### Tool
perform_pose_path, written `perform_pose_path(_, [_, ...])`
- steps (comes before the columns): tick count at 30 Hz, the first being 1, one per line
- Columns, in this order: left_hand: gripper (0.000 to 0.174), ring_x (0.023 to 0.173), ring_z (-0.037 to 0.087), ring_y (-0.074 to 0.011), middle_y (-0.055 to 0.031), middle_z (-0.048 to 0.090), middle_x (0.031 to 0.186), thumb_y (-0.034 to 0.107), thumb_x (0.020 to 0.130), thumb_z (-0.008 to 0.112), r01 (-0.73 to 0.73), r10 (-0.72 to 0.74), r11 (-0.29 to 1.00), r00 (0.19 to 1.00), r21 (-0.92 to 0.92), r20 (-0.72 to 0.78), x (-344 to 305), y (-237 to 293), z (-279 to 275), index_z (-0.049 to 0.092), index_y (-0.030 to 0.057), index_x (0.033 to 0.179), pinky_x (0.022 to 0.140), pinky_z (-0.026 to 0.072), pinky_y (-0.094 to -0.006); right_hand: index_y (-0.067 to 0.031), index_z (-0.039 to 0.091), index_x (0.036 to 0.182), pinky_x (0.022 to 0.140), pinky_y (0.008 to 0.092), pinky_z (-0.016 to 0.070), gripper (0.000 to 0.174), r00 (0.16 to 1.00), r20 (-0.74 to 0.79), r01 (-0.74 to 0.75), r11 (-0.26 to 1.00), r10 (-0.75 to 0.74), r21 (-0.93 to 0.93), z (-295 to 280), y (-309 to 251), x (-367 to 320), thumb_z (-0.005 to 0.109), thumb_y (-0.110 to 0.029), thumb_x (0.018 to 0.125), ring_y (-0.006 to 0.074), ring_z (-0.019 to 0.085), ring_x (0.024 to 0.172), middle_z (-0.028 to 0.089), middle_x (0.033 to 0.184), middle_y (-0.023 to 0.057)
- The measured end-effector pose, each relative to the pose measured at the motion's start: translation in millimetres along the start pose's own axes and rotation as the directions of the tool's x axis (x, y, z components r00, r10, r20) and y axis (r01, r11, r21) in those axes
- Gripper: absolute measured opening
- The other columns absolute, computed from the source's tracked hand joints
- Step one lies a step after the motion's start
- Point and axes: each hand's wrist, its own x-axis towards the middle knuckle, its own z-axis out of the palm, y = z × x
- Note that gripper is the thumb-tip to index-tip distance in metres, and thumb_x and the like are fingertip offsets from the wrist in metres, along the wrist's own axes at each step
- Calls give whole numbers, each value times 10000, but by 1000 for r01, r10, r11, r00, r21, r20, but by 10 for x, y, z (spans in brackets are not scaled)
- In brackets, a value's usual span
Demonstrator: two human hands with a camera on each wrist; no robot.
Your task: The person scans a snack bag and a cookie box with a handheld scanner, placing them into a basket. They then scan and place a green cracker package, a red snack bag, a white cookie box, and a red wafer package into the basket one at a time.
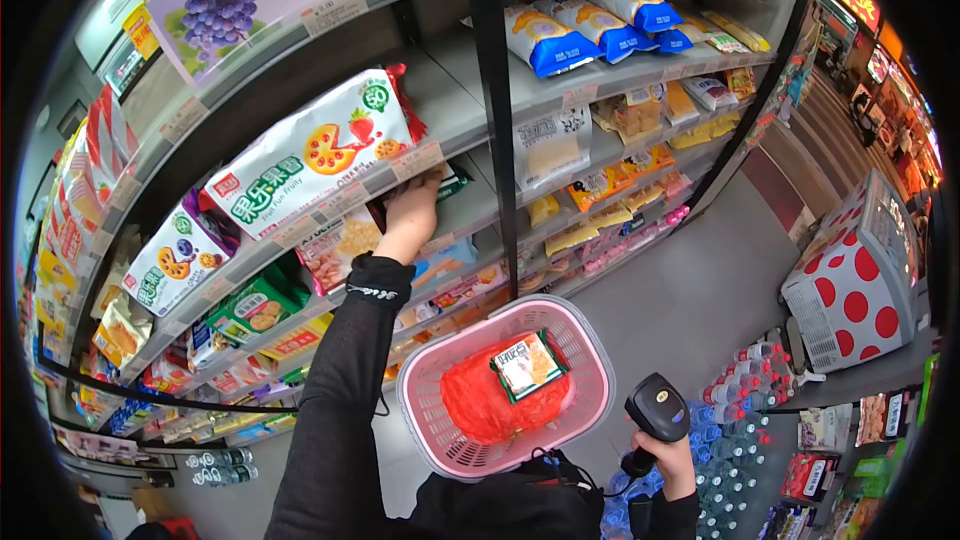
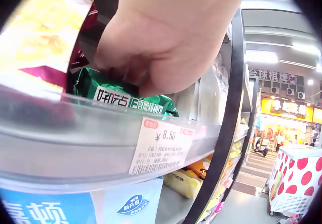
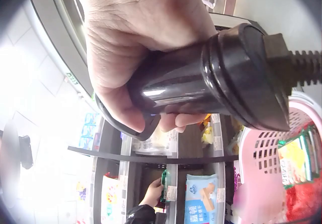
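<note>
The left hand (image 1: 410, 216) reaches into a middle shelf, its fingers curled down on a green snack package (image 2: 126, 96) lying flat behind the clear shelf edge; some fingertips are hidden. That hand (image 2: 168, 38) covers the package's back part. The right hand (image 1: 672, 460) grips a black handheld scanner (image 1: 658, 408) by its handle, low at the right. In the right wrist view, its fingers wrap round the dark handle (image 3: 176, 78). Between the hands stands a pink basket (image 1: 418, 432) holding a red bag (image 1: 480, 400) with a green-edged snack package (image 1: 528, 365) on top.
Large white snack packages (image 1: 320, 155) stand on the shelf above the left hand. A black upright post (image 1: 490, 90) divides the shelves. Packs of bottles (image 1: 735, 460) stand on the floor at the right, near a red-dotted white freezer (image 1: 850, 290).
</note>
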Motion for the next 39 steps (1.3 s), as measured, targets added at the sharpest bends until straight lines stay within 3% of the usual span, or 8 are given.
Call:
perform_pose_path(9, [470,1192,318,-373,-155,338,1309,40,782,371,-52,53,999,995,6,-87,-44,76,55,426,155,1235,964,259,-501,0,539,931,552,274,456,326,1000,21,4,1000,-4,-30,-35,-12,45,675,25,635,142,567,599,575,695,49])
perform_pose_path(11, [455,1109,382,-375,-172,414,1214,-1,756,399,-236,208,971,894,-22,-396,-101,155,-10,457,117,1192,937,293,-477,-2,540,927,553,270,454,312,1000,21,-5,998,6,-61,-32,-19,48,666,19,642,136,563,599,574,692,47])
perform_pose_path(15, [377,959,480,-346,-171,499,1048,-26,684,493,-386,190,892,791,-234,-582,-702,651,-344,521,66,1048,795,404,-396,-8,536,941,586,264,460,358,998,12,-59,995,60,-86,-98,35,58,693,7,619,126,569,625,586,719,48])
perform_pose_path(19, [247,835,543,-308,-114,561,863,6,676,528,-558,503,678,827,-478,-253,-1579,930,-107,558,42,918,710,437,-388,-22,526,984,686,259,452,445,997,-29,-82,977,77,-197,-243,218,69,735,-42,592,98,559,744,596,831,21])
perform_pose_path(24, [343,885,528,-332,-144,551,930,105,704,595,-86,407,750,842,-656,355,-2149,1036,1004,533,38,1034,748,427,-428,-15,496,1050,768,277,436,516,987,-53,-160,956,151,-246,-333,313,71,735,-42,594,115,544,854,578,948,37])
perform_pose_path(28, [849,1193,268,-449,-312,205,1309,354,634,717,-32,255,897,852,-441,457,-2240,1168,1745,272,106,1314,975,271,-465,-9,478,1082,791,279,428,573,965,-95,-261,934,245,-242,-553,475,-43,748,-33,577,120,539,884,570,976,45])
perform_pose_path(32, [1147,1262,140,-445,-301,78,1365,565,505,717,-47,158,981,760,-189,630,-2145,1293,2186,85,174,1379,973,175,-562,-3,446,1118,796,285,431,622,944,-199,-308,916,262,-257,-893,699,-271,750,-24,576,130,542,888,562,992,66])
perform_pose_path(39, [1134,1262,172,-416,-273,93,1375,512,521,721,-44,56,998,695,-35,716,-2073,1388,2412,48,203,1379,967,178,-567,-10,495,1060,751,281,447,507,866,-262,-451,892,426,-43,-930,497,-369,714,3,603,131,554,846,571,945,48])
